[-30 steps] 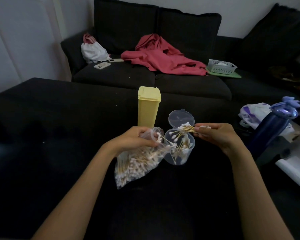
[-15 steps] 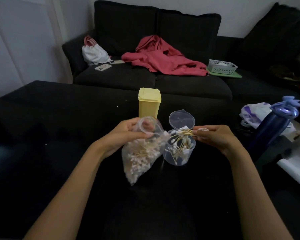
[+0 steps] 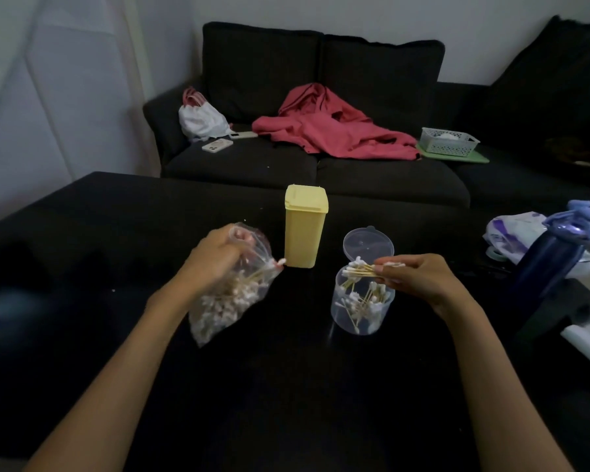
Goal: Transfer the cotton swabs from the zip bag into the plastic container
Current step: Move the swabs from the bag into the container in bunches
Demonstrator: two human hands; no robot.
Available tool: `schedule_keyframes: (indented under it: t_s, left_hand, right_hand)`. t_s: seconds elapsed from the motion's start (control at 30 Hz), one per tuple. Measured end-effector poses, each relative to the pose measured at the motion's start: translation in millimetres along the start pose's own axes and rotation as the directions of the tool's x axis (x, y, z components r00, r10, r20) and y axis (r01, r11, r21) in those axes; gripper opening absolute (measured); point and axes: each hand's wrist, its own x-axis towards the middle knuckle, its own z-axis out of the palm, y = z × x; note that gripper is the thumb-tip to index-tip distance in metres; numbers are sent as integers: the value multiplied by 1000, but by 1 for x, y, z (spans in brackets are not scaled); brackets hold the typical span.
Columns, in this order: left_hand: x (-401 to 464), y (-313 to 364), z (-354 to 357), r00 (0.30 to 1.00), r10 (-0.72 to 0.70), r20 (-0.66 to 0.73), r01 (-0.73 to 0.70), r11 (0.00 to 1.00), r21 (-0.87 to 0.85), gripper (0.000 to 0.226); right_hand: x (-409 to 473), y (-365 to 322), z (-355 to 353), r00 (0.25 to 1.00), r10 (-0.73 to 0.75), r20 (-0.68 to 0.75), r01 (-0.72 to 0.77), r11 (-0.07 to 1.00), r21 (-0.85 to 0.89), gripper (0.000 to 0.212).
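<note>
Black table [image 3: 286,386] bearing a clear container [image 3: 363,310], lid open. Left of it, the left hand [image 3: 215,264] grips the blurred zip bag [image 3: 232,294], apparently swab-filled. Directly above the container, the right hand [image 3: 413,277] pinches a swab bundle [image 3: 358,270].

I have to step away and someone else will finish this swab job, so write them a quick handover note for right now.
Left hand: grips the zip bag by its top, lifted off to the left of the yellow box; the bag holds many swabs.
Right hand: pinches a small bundle of cotton swabs over the open mouth of the clear plastic container, lid flipped back.
Done: some swabs lie loose in the container.
Left: drop this bundle in, move the rest from the bag, shut the lid.
</note>
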Motion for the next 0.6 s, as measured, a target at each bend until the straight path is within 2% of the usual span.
schedule_keyframes:
  t_s: [0.07,0.17,0.4,0.53,0.6]
  left_hand:
    - [3,-3,-6,998,-21,59,13,991,130,12]
    - [11,-5,-5,993,-63,97,42,979,197,16]
    - [33,-12,8,982,-161,102,107,908,406,54]
    - [35,-11,20,982,-142,128,57,857,512,60]
    - [34,-2,28,992,-95,83,33,829,558,60]
  right_hand:
    - [3,1,-1,1000,15,4,-15,1000,0,9]
    - [3,3,-3,1000,30,8,-30,1000,0,10]
    - [4,6,-13,1000,29,5,-29,998,47,9]
    - [3,6,-18,1000,10,9,-10,1000,30,9]
    - [5,6,-21,1000,15,15,-15,1000,24,10]
